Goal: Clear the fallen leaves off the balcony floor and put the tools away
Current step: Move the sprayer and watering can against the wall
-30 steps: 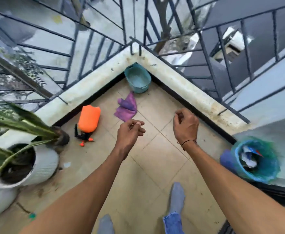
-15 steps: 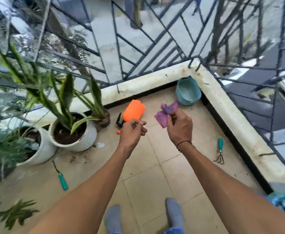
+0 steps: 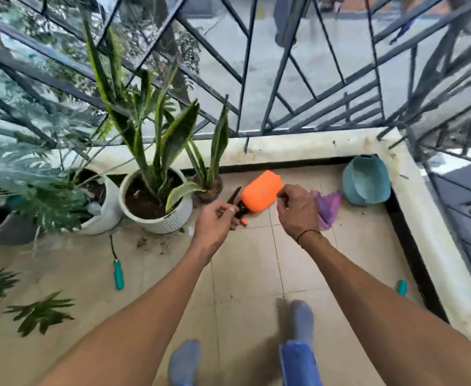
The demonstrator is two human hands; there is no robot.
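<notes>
Both hands hover curled, holding nothing: left hand (image 3: 215,224), right hand (image 3: 298,210). Fallen leaves (image 3: 40,312) lie on the floor (image 3: 245,274) left, beyond a teal-handled tool (image 3: 118,274) and white plant pot (image 3: 156,201).

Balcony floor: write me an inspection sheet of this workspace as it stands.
Surface: beige tiled floor, soil crumbs by the pots.
Job's things: fallen leaves at left; teal-handled tool lying mid-floor; another teal handle near the right wall.
Clutter: orange spray bottle on its side; purple cloth; teal basin in the corner; white pot.
Grippers: left hand and right hand raised, fingers curled; contents unclear.
Cables: nothing seen.
Surroundings: metal railing, street below.
</notes>
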